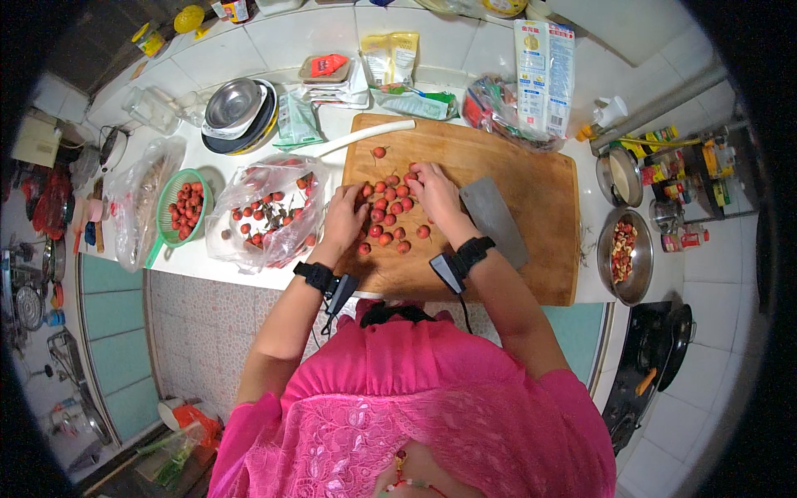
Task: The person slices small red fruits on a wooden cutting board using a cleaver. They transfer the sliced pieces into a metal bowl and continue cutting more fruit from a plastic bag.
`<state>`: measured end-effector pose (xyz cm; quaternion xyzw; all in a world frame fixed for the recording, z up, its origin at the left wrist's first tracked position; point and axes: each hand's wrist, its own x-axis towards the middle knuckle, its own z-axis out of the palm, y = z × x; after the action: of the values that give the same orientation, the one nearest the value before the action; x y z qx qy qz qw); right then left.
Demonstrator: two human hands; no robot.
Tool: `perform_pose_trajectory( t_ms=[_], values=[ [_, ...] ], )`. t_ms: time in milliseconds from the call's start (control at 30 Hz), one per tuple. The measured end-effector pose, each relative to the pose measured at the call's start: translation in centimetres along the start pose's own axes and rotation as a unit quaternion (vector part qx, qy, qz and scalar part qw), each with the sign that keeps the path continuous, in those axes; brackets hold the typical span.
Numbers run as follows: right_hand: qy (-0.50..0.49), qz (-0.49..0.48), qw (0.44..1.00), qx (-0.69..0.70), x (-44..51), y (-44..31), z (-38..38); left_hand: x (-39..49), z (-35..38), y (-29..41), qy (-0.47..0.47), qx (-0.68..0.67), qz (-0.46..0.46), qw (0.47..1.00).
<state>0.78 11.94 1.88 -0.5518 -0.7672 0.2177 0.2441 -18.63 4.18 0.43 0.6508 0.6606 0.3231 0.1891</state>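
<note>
Small red hawthorn fruits [390, 194] lie in a loose heap on a wooden cutting board [535, 168]. My left hand [344, 216] rests at the heap's left side, its fingers curved against the nearest fruits; what is under the palm is hidden. At the upper right of the heap, my right hand [438, 194] has thumb and fingers around one fruit [410, 177]. A cleaver [495, 221] lies flat just right of that hand, its handle hidden behind my wrist and forearm. One fruit with a stem [378, 152] sits apart near the board's top.
Left of the board are an open plastic bag [274, 180] of hawthorns with stems and a green strainer [165, 208] of fruits. A white stalk-like length [367, 132] crosses the board's upper left edge. A steel bowl [644, 261] of cut pieces stands right, near a stove [635, 367].
</note>
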Motion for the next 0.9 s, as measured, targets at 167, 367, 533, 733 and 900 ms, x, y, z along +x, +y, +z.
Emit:
perform_pose_trajectory(
  t_ms=[167,367,533,733,900],
  values=[
    [-0.031,0.016,0.999,-0.003,1.8,0.9,1.6,-1.0,-0.8,0.0,-0.024,-0.007,-0.027,0.999],
    [0.014,-0.147,0.988,-0.043,1.5,0.6,1.7,-1.5,-0.9,-0.2,0.017,-0.022,-0.002,1.0],
    [-0.022,-0.204,0.96,-0.192,2.6,-1.3,2.5,-2.1,-2.1,1.2,0.081,-0.062,-0.025,0.994],
    [0.029,-0.229,0.969,-0.093,1.2,-4.3,-0.1,-2.6,-3.5,4.1,0.088,-0.229,-0.101,0.964],
    [0.006,-0.256,0.967,-0.012,-3.3,-7.7,-1.1,-2.8,-3.2,6.2,-0.006,-0.535,-0.192,0.822]
  ],
)
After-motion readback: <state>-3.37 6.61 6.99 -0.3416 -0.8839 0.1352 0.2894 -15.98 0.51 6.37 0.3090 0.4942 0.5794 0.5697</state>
